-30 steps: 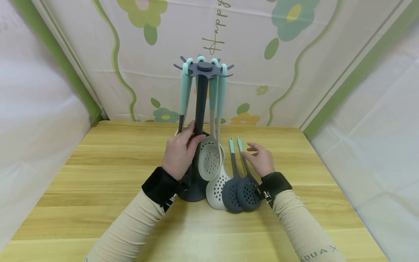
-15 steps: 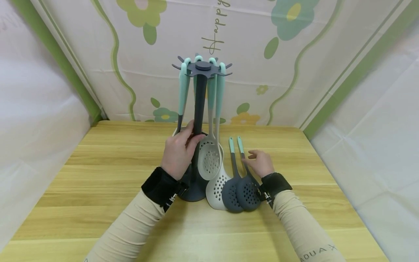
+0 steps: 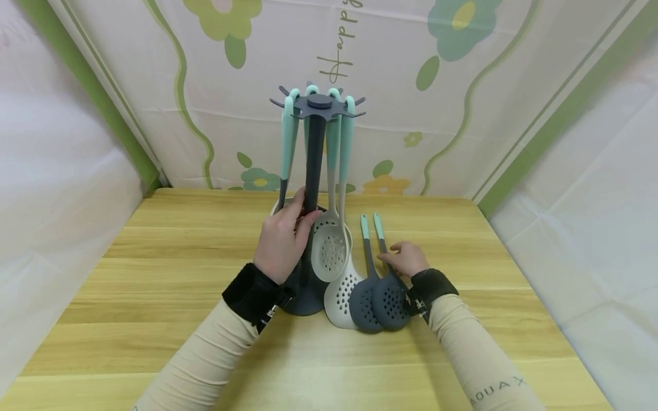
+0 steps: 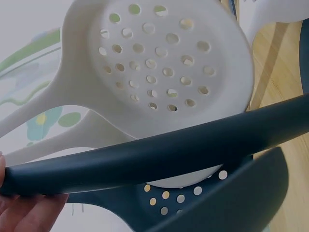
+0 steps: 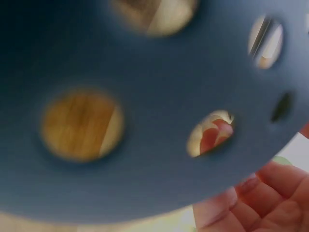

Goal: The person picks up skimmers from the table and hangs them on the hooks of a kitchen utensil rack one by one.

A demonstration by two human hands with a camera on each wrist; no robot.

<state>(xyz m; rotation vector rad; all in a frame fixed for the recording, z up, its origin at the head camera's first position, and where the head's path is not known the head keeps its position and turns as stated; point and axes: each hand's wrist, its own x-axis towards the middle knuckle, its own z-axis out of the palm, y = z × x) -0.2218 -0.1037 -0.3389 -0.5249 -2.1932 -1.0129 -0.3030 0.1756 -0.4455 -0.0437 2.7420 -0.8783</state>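
A dark utensil stand (image 3: 320, 105) carries several hanging utensils with mint handles. My left hand (image 3: 280, 237) grips its upright post, also seen in the left wrist view as a dark post (image 4: 159, 152). Among the hanging pieces is a pale slotted spoon (image 3: 329, 254). Two dark skimmers lie to the right: a left skimmer (image 3: 364, 305) and a right skimmer (image 3: 392, 302), their heads overlapping. At the right skimmer's shaft is my right hand (image 3: 408, 260), thumb across it; whether it pinches is unclear. That skimmer's head (image 5: 145, 121) hides part of the right hand (image 5: 270, 198).
A white skimmer head (image 3: 340, 299) is between the stand's base (image 3: 303, 299) and the dark skimmers. Wooden tabletop (image 3: 169, 274) extends on both sides. A flower-printed cloth (image 3: 380, 85) stands behind the table, with pale side walls.
My right hand has moved down along the right skimmer's shaft, and its thumb and fingers have drawn closer together. The left hand keeps its grip on the post.
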